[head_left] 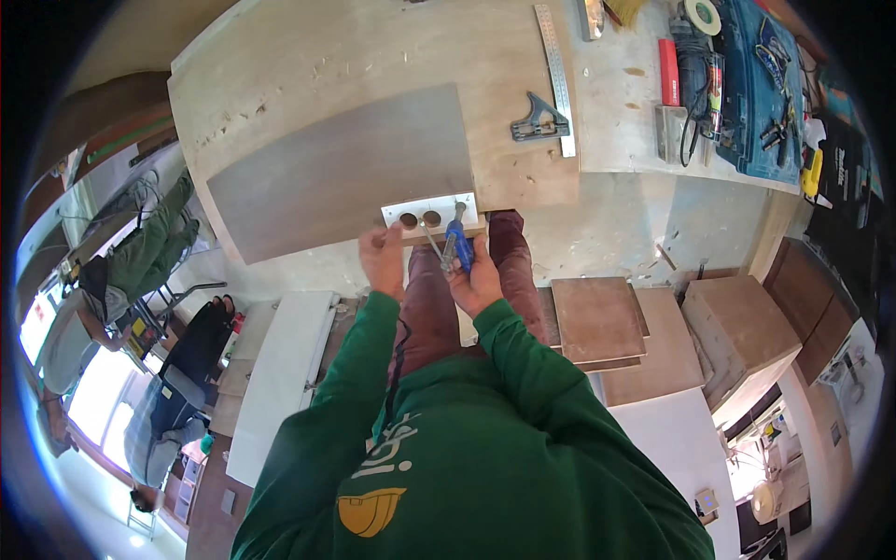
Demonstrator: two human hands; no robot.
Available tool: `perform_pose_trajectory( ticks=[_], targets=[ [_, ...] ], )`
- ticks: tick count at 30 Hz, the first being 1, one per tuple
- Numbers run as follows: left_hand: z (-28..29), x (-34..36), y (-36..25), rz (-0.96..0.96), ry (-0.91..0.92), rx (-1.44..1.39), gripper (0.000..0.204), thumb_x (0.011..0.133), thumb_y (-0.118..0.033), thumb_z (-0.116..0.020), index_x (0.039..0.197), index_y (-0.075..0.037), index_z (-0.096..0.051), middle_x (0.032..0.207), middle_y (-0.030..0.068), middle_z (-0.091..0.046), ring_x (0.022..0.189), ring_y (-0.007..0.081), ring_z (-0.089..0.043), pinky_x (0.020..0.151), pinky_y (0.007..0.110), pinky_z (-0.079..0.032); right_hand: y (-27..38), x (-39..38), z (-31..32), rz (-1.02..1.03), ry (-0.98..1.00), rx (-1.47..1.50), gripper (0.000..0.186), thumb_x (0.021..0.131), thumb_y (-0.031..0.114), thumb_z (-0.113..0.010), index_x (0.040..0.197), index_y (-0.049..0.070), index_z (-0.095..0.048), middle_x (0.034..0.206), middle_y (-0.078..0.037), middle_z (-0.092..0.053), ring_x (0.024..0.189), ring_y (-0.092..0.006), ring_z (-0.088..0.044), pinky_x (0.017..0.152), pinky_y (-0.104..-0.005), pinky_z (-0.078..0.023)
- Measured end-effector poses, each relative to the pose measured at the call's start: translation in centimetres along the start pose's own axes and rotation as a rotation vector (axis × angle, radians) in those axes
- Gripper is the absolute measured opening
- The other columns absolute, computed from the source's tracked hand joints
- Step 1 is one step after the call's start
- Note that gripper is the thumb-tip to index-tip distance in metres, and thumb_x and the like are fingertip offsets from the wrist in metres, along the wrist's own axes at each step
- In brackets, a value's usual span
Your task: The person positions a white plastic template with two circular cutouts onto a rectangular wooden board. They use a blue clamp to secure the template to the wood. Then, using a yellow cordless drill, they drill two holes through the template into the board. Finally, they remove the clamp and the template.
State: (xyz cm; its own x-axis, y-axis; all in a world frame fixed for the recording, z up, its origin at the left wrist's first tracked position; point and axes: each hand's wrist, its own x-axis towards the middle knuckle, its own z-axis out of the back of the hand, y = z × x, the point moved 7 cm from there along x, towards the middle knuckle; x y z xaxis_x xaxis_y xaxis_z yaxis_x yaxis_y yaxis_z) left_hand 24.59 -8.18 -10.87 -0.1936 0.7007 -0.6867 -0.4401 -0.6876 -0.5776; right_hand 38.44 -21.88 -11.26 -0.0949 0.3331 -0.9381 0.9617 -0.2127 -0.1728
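Observation:
My right hand grips a blue tool with metal parts, its top against the right part of a white plate. The plate has round holes and lies on a wooden piece at the bench's front edge. A thin metal rod slants from the plate toward my right hand. My left hand has curled fingers by the plate's lower left corner; what they hold, if anything, is too small to make out. A large grey-brown sheet lies behind the plate.
On the bench are a combination square, a steel rule, a red box and a blue tool case. Stacked boards stand low at right, a white panel at left. Co-workers are at far left.

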Motion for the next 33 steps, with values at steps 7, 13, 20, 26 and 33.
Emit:
perform_pose_trajectory(
  ticks=[7, 13, 20, 26, 33],
  targets=[
    [-4.5, -3.0, 1.2, 0.537, 0.316, -0.774, 0.051, 0.098, -0.043, -0.072, 0.133, -0.009, -0.057, 0.123, 0.0082, -0.065, 0.111, 0.0235, -0.064, 0.097, 0.042, -0.053, 0.4, -0.4, -0.5, -0.052, 0.04, -0.029, 0.039, 0.106, 0.049, -0.059, 0.101, 0.01, -0.065, 0.08, 0.0, -0.066, 0.061, -0.0127, -0.057, 0.062, -0.03, -0.052],
    [-7.9, -2.7, 2.3, 0.533, 0.272, -0.902, 0.052, 0.098, -0.046, -0.071, 0.134, -0.011, -0.057, 0.13, 0.0094, -0.065, 0.123, 0.0297, -0.062, 0.109, 0.05, -0.049, 0.9, -0.8, -1.1, -0.091, 0.047, -0.099, 0.043, 0.107, 0.05, -0.055, 0.097, 0.01, -0.063, 0.074, 0.0, -0.063, 0.059, -0.0128, -0.059, 0.061, -0.0315, -0.051],
    [-8.9, -3.8, 1.3, 0.525, 0.233, -0.97, 0.056, 0.093, -0.049, -0.073, 0.133, -0.014, -0.057, 0.127, 0.0097, -0.065, 0.122, 0.033, -0.06, 0.107, 0.054, -0.047, 1.2, -1.0, -0.8, -0.117, 0.053, -0.13, 0.045, 0.108, 0.052, -0.052, 0.095, 0.01, -0.062, 0.073, -0.001, -0.062, 0.057, -0.0136, -0.057, 0.058, -0.0329, -0.049],
    [-9.0, -2.1, 5.4, 0.612, 0.298, -1.009, 0.054, 0.093, -0.05, -0.074, 0.128, -0.013, -0.058, 0.119, 0.0091, -0.066, 0.11, 0.0317, -0.064, 0.097, 0.052, -0.053, 1.1, -1.0, -0.7, -0.116, 0.087, -0.144, 0.042, 0.108, 0.05, -0.054, 0.102, 0.01, -0.065, 0.076, 0.001, -0.062, 0.058, -0.0114, -0.053, 0.058, -0.0316, -0.046],
    [-8.9, -1.8, 6.5, 0.608, 0.286, -1.0, 0.052, 0.093, -0.049, -0.075, 0.125, -0.011, -0.059, 0.116, 0.0095, -0.067, 0.106, 0.0301, -0.065, 0.093, 0.049, -0.055, 1.2, -1.1, -0.5, -0.128, 0.069, -0.139, 0.045, 0.106, 0.052, -0.057, 0.093, 0.009, -0.062, 0.073, -0.003, -0.059, 0.057, -0.0142, -0.053, 0.057, -0.0329, -0.045]
  ],
)
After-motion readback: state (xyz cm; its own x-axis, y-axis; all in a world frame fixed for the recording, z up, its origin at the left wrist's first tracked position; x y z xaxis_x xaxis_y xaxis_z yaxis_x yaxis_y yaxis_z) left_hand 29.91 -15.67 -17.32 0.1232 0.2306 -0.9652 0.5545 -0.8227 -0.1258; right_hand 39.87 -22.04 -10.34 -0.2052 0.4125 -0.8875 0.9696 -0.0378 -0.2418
